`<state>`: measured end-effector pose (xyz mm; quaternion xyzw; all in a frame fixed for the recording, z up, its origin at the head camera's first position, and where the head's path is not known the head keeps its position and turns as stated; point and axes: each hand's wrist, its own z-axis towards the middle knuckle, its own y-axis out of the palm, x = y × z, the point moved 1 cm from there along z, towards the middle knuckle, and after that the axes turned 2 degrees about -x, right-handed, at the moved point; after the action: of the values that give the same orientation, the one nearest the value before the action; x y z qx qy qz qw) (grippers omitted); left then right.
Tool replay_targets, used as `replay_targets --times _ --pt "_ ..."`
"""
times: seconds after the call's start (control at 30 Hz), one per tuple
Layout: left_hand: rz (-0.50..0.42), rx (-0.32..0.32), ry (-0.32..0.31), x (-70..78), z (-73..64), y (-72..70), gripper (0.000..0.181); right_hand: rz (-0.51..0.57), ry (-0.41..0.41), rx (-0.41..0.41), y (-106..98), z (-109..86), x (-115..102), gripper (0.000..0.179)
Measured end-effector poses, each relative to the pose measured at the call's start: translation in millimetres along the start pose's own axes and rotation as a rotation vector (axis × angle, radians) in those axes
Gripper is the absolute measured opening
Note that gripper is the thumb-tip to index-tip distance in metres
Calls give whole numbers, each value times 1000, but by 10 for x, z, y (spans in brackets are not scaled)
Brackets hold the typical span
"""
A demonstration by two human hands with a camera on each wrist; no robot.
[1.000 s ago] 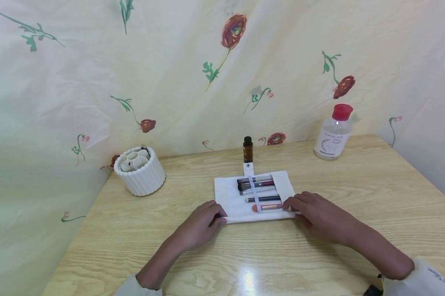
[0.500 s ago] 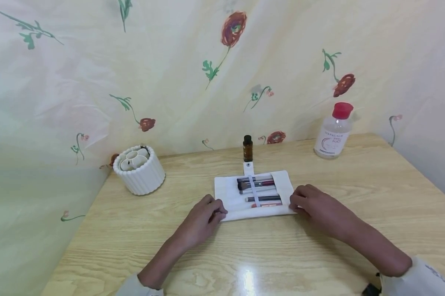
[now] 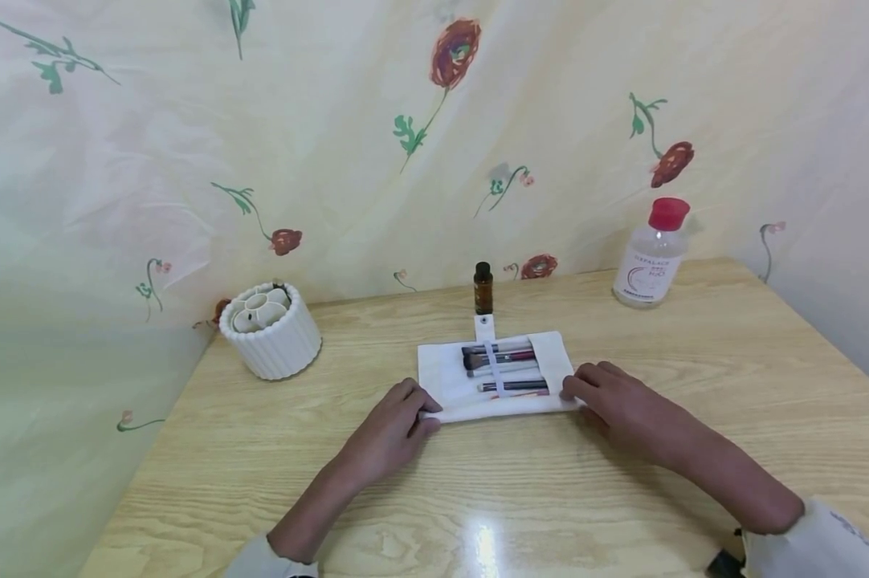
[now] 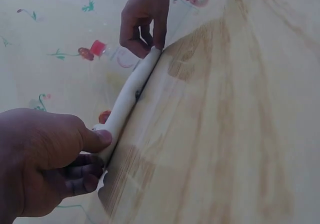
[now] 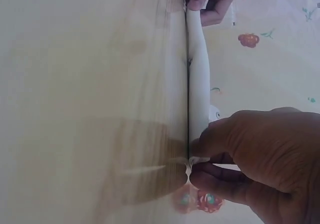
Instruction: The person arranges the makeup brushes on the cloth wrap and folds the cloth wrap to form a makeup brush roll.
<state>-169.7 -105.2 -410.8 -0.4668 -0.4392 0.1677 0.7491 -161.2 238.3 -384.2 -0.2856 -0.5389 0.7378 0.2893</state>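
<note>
A white fabric makeup brush roll (image 3: 445, 373) lies open on the table, its near edge folded up into a thick rim. Several makeup brushes (image 3: 514, 385) sit under a pale elastic band (image 3: 494, 369), their handle ends tucked in the pocket (image 3: 552, 360) at right. The nearest brush is mostly covered by the rim. My left hand (image 3: 389, 433) pinches the rim's left end between thumb and fingers. At the right end, my right hand (image 3: 626, 413) grips the same rim. Both wrist views show the rolled edge (image 4: 125, 101) stretched between the two hands, low along the tabletop.
A small brown bottle (image 3: 483, 289) with a black cap stands just behind the roll's snap strap (image 3: 484, 327). To the left is a white ribbed holder (image 3: 271, 341) with compartments. A clear bottle (image 3: 649, 265) with a red cap stands at back right, near the floral curtain (image 3: 333, 120).
The near edge has been rolled away from me, hiding most of the pink-handled brush. Both hands have shifted slightly forward with the rim, changing their grip at its ends.
</note>
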Motion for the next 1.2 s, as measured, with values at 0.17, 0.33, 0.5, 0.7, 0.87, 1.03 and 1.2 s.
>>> replay_targets --times 0.17,0.33,0.5,0.7,0.87,1.03,1.2 --pt "58 20 17 22 1 -17 13 15 -14 16 16 8 27 35" --pt "2 43 11 13 17 -2 12 77 26 11 37 7 57 34" --pt "-87 85 -38 -5 38 18 16 194 87 9 75 14 99 35" --pt "-80 127 -55 -25 25 42 17 316 163 60 125 19 120 27" --pt "-137 101 -75 -39 12 33 19 224 167 75 99 23 83 24" --pt "-145 82 -75 -34 16 23 27 103 107 34 28 25 15 25" --pt "-122 110 -58 -29 15 7 23 26 58 -2 3 9 -8 32"
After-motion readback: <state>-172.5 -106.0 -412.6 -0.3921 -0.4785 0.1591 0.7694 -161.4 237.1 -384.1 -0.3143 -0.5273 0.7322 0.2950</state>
